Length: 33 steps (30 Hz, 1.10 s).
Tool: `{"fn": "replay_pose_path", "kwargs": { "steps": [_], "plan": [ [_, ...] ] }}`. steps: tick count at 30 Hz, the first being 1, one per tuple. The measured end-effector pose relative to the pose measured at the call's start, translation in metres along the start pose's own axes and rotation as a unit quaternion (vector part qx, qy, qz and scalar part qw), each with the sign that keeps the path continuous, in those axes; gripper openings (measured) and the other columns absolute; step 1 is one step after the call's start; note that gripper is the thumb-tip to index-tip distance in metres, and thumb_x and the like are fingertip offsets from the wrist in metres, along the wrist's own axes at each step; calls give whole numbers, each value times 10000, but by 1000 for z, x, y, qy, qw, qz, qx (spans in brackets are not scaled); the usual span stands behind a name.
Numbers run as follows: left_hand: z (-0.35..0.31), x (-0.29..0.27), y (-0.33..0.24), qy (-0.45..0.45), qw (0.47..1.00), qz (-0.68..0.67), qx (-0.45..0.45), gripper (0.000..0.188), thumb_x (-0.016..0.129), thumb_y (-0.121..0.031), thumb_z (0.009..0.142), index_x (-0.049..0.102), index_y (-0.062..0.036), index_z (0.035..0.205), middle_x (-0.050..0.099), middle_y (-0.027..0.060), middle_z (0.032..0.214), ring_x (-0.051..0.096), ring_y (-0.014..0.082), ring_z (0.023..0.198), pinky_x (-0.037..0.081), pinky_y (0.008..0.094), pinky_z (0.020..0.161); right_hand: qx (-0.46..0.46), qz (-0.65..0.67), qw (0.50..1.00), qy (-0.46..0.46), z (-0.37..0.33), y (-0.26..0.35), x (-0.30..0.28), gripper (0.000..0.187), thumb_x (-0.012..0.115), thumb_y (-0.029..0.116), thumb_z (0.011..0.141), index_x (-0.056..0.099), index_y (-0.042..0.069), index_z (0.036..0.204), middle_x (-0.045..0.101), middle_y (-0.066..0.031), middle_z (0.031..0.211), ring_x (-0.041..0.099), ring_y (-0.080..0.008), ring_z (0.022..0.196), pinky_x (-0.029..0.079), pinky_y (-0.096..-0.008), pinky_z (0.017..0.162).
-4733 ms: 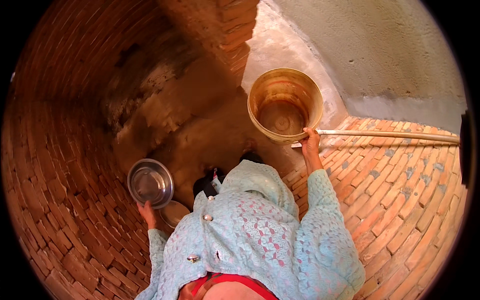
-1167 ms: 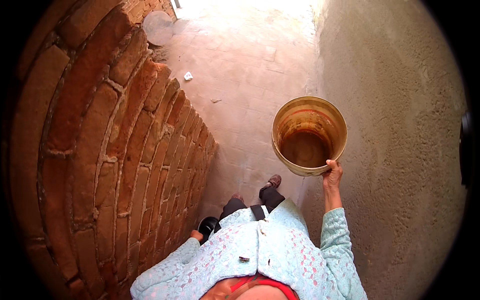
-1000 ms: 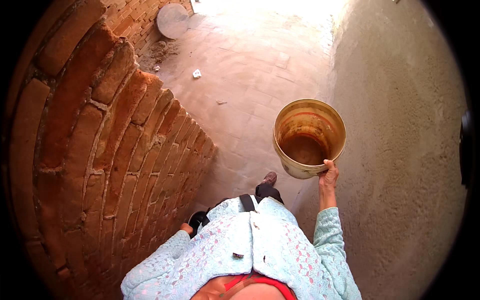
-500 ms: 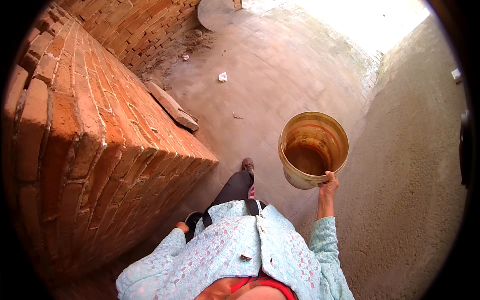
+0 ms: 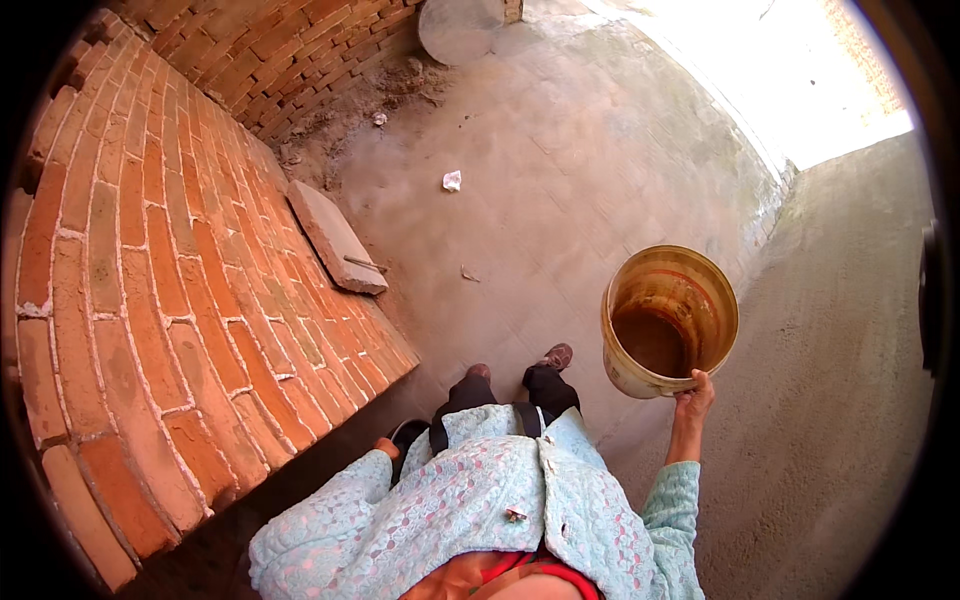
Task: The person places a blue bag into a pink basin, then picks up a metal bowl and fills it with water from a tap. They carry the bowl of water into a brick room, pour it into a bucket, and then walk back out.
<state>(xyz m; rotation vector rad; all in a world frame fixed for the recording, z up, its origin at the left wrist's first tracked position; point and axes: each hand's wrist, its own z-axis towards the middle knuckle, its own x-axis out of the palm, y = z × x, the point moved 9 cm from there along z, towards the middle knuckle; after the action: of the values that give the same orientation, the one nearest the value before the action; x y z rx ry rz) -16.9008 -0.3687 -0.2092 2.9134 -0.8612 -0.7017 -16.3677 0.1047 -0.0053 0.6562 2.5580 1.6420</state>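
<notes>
Out to my right hangs a worn, pale bucket (image 5: 632, 375), its inner wall stained brown and its bottom dark. My right hand (image 5: 697, 396) is closed on its near rim, with the thumb over the edge. The bucket tilts, so its mouth faces up toward me. Low at my left side, my left hand (image 5: 386, 447) is closed at the edge of a black, round-rimmed thing (image 5: 405, 438). Most of that thing is hidden behind my light blue lace jacket (image 5: 470, 470), so its kind does not show.
A brick wall (image 5: 170, 270) runs close along my left. A flat slab (image 5: 335, 240) leans at its foot. Ahead, a white scrap (image 5: 452, 181) lies on the paved floor (image 5: 560, 190). A round disc (image 5: 460, 30) stands by the far bricks. A grey wall (image 5: 830, 330) borders my right.
I have stepped forward: both shoes now show, and the brick wall's end has drawn nearer. The bucket has shifted right and slightly down in view, still in my right hand.
</notes>
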Motion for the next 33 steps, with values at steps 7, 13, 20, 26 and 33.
{"fn": "replay_pose_path", "kwargs": {
  "steps": [7, 13, 20, 26, 33],
  "plan": [
    [-20, -41, -65, -51, 990, -122, -48, 445, 636, -304, 645, 610, 52, 910, 581, 244, 965, 569, 341, 933, 464, 375, 743, 54, -23, 998, 30, 144, 19, 72, 429, 618, 99, 621, 472, 14, 1016, 523, -85, 953, 532, -239, 875, 458, -362, 698],
    [-39, -57, -117, -89, 984, -136, -75, 386, 640, -290, 628, 626, 41, 826, 596, 244, 890, 587, 356, 863, 467, 392, 701, 82, -50, 993, 69, 249, 32, 155, 410, 606, 99, 622, 466, 2, 994, 523, -110, 921, 536, -265, 829, 467, -387, 650],
    [-10, -93, -208, -25, 983, -159, -94, 278, 573, -175, 665, 631, 13, 862, 585, 229, 951, 559, 353, 929, 456, 375, 780, 76, -103, 987, 100, 354, 55, 257, 388, 604, 112, 627, 456, -19, 960, 510, -154, 906, 539, -278, 783, 481, -407, 629],
    [64, -152, -291, 1, 987, -149, -57, 258, 581, -177, 683, 638, -2, 865, 595, 210, 935, 572, 325, 919, 466, 373, 756, 89, -148, 979, 108, 418, 70, 373, 296, 580, 82, 632, 457, 17, 893, 511, -109, 863, 529, -244, 764, 455, -355, 584],
    [64, -228, -327, -55, 969, -225, -89, 317, 609, -256, 692, 627, 9, 866, 599, 224, 867, 576, 371, 855, 479, 391, 685, 107, -177, 964, 167, 508, 38, 503, 325, 580, 86, 632, 466, 33, 932, 499, -68, 865, 494, -196, 742, 454, -334, 577]
  ]
}}
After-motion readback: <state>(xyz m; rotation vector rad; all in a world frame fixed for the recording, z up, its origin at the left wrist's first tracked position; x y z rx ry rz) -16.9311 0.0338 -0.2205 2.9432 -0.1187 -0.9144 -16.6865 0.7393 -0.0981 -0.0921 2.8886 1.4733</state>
